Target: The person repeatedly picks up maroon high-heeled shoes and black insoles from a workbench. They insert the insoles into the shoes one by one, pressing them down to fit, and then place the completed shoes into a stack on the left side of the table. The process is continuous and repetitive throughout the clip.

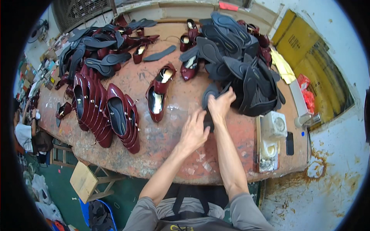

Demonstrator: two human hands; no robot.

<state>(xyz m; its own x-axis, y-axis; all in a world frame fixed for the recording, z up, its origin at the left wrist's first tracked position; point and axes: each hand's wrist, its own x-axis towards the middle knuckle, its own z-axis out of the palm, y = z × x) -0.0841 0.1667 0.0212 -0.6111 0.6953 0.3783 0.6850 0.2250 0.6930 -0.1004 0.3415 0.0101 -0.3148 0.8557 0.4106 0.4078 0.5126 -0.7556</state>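
Observation:
My right hand [221, 105] is at the front left edge of a big pile of dark insoles [254, 83], its fingers on a dark insole [210, 93]. Close beside it on the left, my left hand [194, 131] has its fingers spread near the lower end of a dark piece; whether it touches that piece is unclear. To the left, burgundy patent shoes with straps [156, 101] lie on the worn table [170, 138]. Further left, burgundy shoes with insoles inside [120, 115] stand nested in rows. One single insole [160, 54] lies farther back.
A second pile of insoles and shoes [98, 43] covers the back left. At the right are a white container [274, 125], a tray [258, 161] and a phone [290, 143]. A wooden stool [83, 182] stands below the table. Another person [24, 135] is at far left.

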